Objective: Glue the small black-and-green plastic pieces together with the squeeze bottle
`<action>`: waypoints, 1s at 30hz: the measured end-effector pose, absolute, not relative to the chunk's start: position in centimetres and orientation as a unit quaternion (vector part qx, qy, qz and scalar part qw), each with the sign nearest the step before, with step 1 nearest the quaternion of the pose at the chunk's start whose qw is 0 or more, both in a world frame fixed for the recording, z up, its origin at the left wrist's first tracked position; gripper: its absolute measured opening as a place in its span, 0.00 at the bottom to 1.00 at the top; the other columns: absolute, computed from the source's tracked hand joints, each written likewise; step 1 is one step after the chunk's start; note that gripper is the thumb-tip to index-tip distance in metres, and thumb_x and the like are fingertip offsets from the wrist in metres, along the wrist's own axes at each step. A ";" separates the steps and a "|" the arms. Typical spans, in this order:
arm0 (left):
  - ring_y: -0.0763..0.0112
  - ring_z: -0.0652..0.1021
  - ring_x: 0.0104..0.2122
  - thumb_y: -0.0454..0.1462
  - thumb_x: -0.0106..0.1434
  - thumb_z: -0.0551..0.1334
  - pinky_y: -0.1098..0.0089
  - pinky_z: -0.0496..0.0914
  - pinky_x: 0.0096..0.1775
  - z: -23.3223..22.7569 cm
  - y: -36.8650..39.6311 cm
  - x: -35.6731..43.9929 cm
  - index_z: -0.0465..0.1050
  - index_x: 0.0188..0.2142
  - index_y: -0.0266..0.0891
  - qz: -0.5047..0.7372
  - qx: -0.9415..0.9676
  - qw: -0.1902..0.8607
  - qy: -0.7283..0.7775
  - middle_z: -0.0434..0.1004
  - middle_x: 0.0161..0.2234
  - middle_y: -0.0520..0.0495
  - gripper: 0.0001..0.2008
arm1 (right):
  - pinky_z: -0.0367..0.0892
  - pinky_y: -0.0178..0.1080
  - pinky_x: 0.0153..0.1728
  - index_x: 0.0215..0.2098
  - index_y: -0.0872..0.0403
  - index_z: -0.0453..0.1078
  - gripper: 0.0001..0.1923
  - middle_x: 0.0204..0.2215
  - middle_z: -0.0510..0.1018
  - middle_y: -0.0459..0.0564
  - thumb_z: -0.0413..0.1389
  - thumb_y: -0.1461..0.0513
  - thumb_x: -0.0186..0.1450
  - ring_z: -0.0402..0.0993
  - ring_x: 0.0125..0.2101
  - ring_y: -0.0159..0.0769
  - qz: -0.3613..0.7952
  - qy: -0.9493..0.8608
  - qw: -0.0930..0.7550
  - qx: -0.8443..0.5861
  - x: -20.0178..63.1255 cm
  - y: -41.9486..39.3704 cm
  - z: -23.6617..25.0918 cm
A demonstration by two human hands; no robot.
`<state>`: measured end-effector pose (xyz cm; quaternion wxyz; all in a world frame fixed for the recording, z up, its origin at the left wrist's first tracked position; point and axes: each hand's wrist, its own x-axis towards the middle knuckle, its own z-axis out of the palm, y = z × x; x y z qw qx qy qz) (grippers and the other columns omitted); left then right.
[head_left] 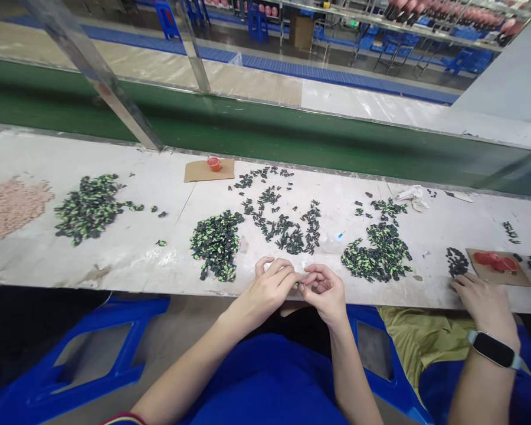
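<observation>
Fingertips pinching a tiny green-and-black piece (299,284) between left hand (269,287) and right hand (325,289), both closed on it, just over the table (159,260) edge. Probably handling as light, stiff plastic, easily dropped; gripping best by the ends.

Tiny part (299,284) (btwn fingers) mostly hidden

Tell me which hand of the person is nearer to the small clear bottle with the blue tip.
The right hand. It is just below the clear bottle, slightly to its left. The left hand is farther left, closer to the dark-green pile.
</observation>
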<state>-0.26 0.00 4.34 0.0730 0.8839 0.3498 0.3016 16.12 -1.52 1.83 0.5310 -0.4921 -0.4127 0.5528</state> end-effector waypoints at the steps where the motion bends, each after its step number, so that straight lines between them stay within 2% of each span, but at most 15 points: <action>1: 0.67 0.73 0.40 0.29 0.69 0.50 0.63 0.53 0.48 4.4 -0.1 -0.2 0.68 0.39 0.36 0.299 0.887 0.059 0.346 0.77 0.32 0.48 0.09 | 0.69 0.31 0.23 0.33 0.53 0.72 0.16 0.19 0.74 0.41 0.67 0.62 0.46 0.69 0.19 0.27 0.552 -0.415 0.529 -0.494 16.1 -1.5 1.8; 3: 0.66 0.73 0.41 0.30 0.69 0.50 0.63 0.54 0.48 4.4 -0.4 0.1 0.68 0.39 0.36 0.293 0.892 0.047 0.342 0.76 0.32 0.47 0.08 | 0.68 0.31 0.23 0.33 0.52 0.72 0.16 0.19 0.73 0.41 0.67 0.62 0.46 0.69 0.19 0.27 0.546 -0.419 0.524 -0.502 16.1 -1.6 1.9; 6: 0.66 0.73 0.43 0.30 0.68 0.51 0.63 0.55 0.48 4.1 -0.7 0.7 0.67 0.40 0.36 0.293 0.886 0.084 0.349 0.77 0.34 0.47 0.08 | 0.69 0.32 0.24 0.32 0.53 0.73 0.14 0.20 0.74 0.42 0.66 0.62 0.47 0.70 0.20 0.29 0.522 -0.446 0.507 -0.521 16.7 -1.8 2.0; 9: 0.64 0.71 0.48 0.29 0.68 0.50 0.60 0.54 0.51 3.6 -0.4 0.7 0.64 0.47 0.37 0.277 0.873 0.127 0.380 0.77 0.40 0.44 0.11 | 0.71 0.35 0.26 0.30 0.54 0.75 0.10 0.23 0.76 0.47 0.64 0.59 0.51 0.73 0.24 0.33 0.458 -0.488 0.487 -0.561 18.4 -1.8 2.1; 12: 0.60 0.70 0.52 0.27 0.66 0.49 0.54 0.52 0.53 3.2 0.8 -1.1 0.63 0.51 0.39 0.256 0.848 0.100 0.453 0.76 0.46 0.42 0.15 | 0.71 0.39 0.30 0.29 0.55 0.75 0.10 0.26 0.77 0.50 0.61 0.56 0.54 0.73 0.25 0.34 0.309 -0.486 0.497 -0.649 21.0 -1.4 2.3; 15: 0.56 0.71 0.50 0.26 0.65 0.50 0.50 0.53 0.51 2.9 2.6 -4.2 0.68 0.45 0.40 0.256 0.790 0.035 0.556 0.77 0.46 0.42 0.14 | 0.71 0.43 0.34 0.32 0.55 0.75 0.12 0.31 0.77 0.52 0.58 0.55 0.57 0.73 0.28 0.37 0.139 -0.463 0.490 -0.725 23.3 -0.8 2.4; 19: 0.53 0.72 0.45 0.26 0.62 0.51 0.51 0.59 0.46 2.3 4.5 -7.7 0.72 0.40 0.40 0.199 0.771 -0.003 0.604 0.78 0.40 0.42 0.14 | 0.67 0.50 0.44 0.39 0.55 0.74 0.19 0.40 0.76 0.57 0.59 0.50 0.57 0.70 0.44 0.47 0.000 -0.532 0.450 -0.717 23.9 0.5 2.1; 23: 0.56 0.73 0.38 0.26 0.61 0.51 0.59 0.66 0.38 1.5 5.2 -8.1 0.73 0.39 0.38 0.152 0.795 -0.006 0.588 0.77 0.37 0.40 0.14 | 0.59 0.56 0.51 0.46 0.54 0.70 0.26 0.44 0.74 0.59 0.57 0.46 0.58 0.60 0.52 0.53 -0.018 -0.609 0.394 -0.688 22.4 2.2 1.0; 27: 0.59 0.73 0.37 0.31 0.65 0.50 0.62 0.69 0.38 0.8 4.7 -6.6 0.74 0.38 0.36 0.218 0.809 0.028 0.546 0.75 0.37 0.39 0.13 | 0.54 0.59 0.53 0.43 0.53 0.69 0.19 0.45 0.73 0.58 0.54 0.48 0.62 0.53 0.57 0.55 0.007 -0.625 0.382 -0.680 21.1 3.2 0.6; 30: 0.61 0.73 0.40 0.34 0.67 0.50 0.63 0.70 0.42 0.3 3.9 -5.7 0.74 0.40 0.38 0.281 0.820 0.061 0.495 0.75 0.38 0.42 0.13 | 0.56 0.57 0.54 0.40 0.52 0.66 0.16 0.44 0.74 0.57 0.56 0.50 0.61 0.54 0.58 0.53 0.048 -0.617 0.416 -0.667 20.8 3.1 1.0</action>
